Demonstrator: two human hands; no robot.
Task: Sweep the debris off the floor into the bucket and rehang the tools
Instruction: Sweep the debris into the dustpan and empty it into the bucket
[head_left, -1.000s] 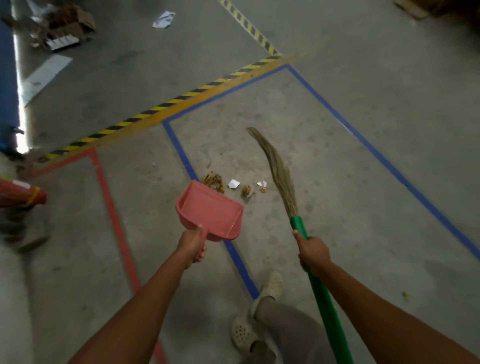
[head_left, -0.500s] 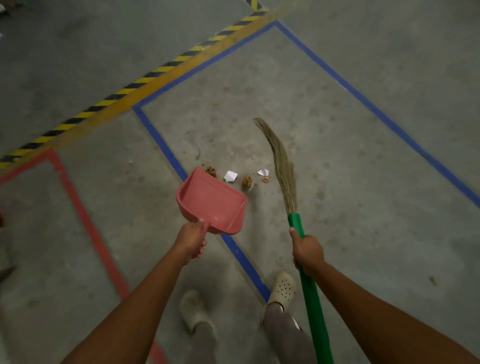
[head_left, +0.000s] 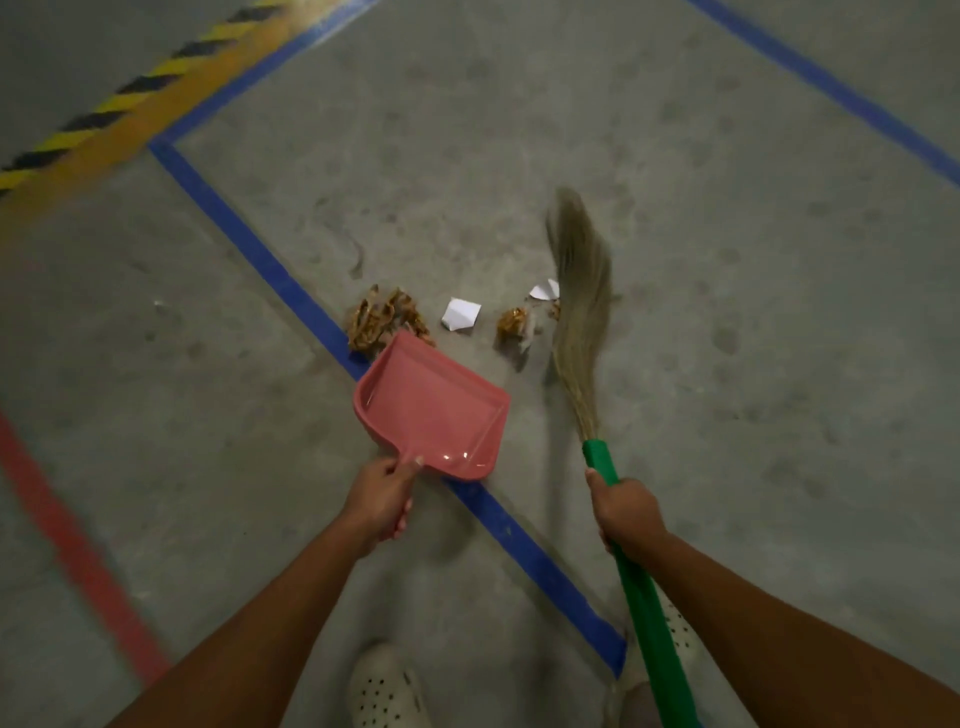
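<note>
My left hand (head_left: 382, 496) grips the handle of a pink dustpan (head_left: 434, 408), whose front lip sits just short of a brown crumpled clump (head_left: 384, 319) on the concrete floor. My right hand (head_left: 626, 506) grips the green handle of a broom (head_left: 639, 582); its straw bristles (head_left: 579, 291) stand blurred at the right end of the debris row. Between pan and bristles lie a white paper scrap (head_left: 460, 314), a small brown wad (head_left: 514, 322) and another white scrap (head_left: 543, 291). No bucket is in view.
A blue floor line (head_left: 270, 265) runs diagonally under the dustpan toward my feet. A yellow-black hazard stripe (head_left: 104, 109) crosses the top left and a red line (head_left: 67, 545) the lower left. My pale clogs (head_left: 387, 686) stand at the bottom edge.
I have stepped closer and the view has tipped down. The dustpan now sits nearer the brown clump, and the broom bristles have swung in against the right-hand scraps.
</note>
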